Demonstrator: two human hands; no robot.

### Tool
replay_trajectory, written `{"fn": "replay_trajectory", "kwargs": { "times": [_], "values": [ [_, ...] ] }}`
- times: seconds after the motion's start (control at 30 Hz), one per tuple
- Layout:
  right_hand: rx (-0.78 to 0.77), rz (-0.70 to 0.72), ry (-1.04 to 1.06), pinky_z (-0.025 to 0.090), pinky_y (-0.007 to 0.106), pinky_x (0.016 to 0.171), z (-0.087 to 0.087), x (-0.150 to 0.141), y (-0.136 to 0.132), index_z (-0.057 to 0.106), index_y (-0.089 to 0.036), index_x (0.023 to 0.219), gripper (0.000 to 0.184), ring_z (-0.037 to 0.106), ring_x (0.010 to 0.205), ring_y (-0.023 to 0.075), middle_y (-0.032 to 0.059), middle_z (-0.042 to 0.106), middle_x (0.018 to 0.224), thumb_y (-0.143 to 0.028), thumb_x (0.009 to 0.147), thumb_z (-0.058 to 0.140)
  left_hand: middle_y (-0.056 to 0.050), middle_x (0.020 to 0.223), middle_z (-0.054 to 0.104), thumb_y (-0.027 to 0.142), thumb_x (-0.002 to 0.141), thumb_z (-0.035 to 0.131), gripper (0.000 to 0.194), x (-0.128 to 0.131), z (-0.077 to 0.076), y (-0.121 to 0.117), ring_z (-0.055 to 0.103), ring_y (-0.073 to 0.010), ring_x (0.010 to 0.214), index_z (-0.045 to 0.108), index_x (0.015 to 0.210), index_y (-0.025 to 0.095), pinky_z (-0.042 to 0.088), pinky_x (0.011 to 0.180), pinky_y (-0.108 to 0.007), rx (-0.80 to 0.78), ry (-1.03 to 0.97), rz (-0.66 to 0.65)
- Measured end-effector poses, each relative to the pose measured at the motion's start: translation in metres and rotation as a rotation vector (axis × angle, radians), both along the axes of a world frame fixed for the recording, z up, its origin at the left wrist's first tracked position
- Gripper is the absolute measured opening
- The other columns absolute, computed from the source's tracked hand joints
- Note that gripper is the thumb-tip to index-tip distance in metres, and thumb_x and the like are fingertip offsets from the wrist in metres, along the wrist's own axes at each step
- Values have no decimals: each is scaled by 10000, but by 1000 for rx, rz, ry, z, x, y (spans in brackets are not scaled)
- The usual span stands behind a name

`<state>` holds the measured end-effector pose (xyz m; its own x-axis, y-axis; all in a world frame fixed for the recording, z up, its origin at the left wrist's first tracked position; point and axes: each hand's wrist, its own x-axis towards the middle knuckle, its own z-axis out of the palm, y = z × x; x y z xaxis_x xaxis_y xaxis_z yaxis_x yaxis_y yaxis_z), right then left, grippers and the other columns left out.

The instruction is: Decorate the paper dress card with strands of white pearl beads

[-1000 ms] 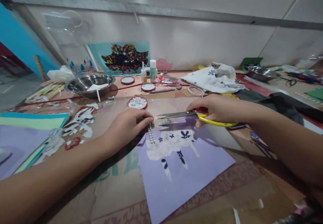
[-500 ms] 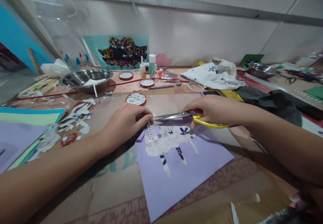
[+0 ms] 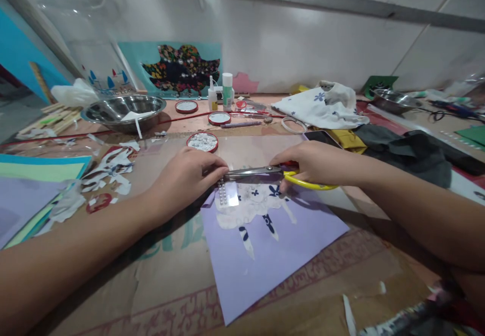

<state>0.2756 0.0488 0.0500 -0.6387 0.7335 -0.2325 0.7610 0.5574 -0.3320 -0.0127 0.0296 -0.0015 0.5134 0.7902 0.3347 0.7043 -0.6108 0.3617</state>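
My left hand [image 3: 195, 174] pinches the top of a clear sheet of pearl stickers [image 3: 223, 193], which hangs over a purple sheet of paper [image 3: 273, 270]. Yellow-handled scissors [image 3: 308, 181] are gripped in my right hand [image 3: 299, 161], their blades pointing left and reaching my left fingertips at the top edge of the sticker sheet. The blades look nearly closed. Below both hands, a white fabric cutout with dark blue flowers [image 3: 246, 214] lies on the purple paper, with narrow leg-like pieces under it.
Near my left hand stands a red-rimmed lid of pearl beads [image 3: 202, 142]. A steel bowl [image 3: 125, 111], fabric scraps [image 3: 109, 169] and coloured sheets [image 3: 34, 194] lie left. Glue bottles [image 3: 227, 91] stand behind; white flowered cloth [image 3: 322, 106] and dark cloth [image 3: 401, 149] lie right.
The scissor blades have closed, with the scissors shifted slightly left towards my left fingers. The sticker sheet has tilted and now catches the light. The whole view has shifted a little.
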Motion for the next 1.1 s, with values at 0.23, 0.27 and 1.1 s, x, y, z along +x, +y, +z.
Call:
{"fn": "replay_trajectory", "kwargs": {
  "times": [0.23,0.27,1.1],
  "values": [
    [9,28,33,319,232,541,-2,0,0,767,-300,941,217,637,617,132,-61,773,738,-176,790,673,-6,898,778,345,963,571,211,0,-1,1,682,-207,850,742,919,231,433,828,-358,7,0,-17],
    [2,33,33,325,231,540,-2,0,0,765,-301,947,229,638,614,132,-62,774,738,-166,794,662,-7,896,778,342,964,568,212,0,-1,1,683,-207,850,741,918,228,434,828,-359,8,5,-17],
    [364,-181,63,484,381,891,-29,24,41,392,-245,1524,671,610,1086,293,136,597,1333,-271,883,588,-46,1024,701,329,980,548,218,-1,-3,3,637,-209,974,726,924,216,427,884,-392,84,-30,-78]
  ]
}}
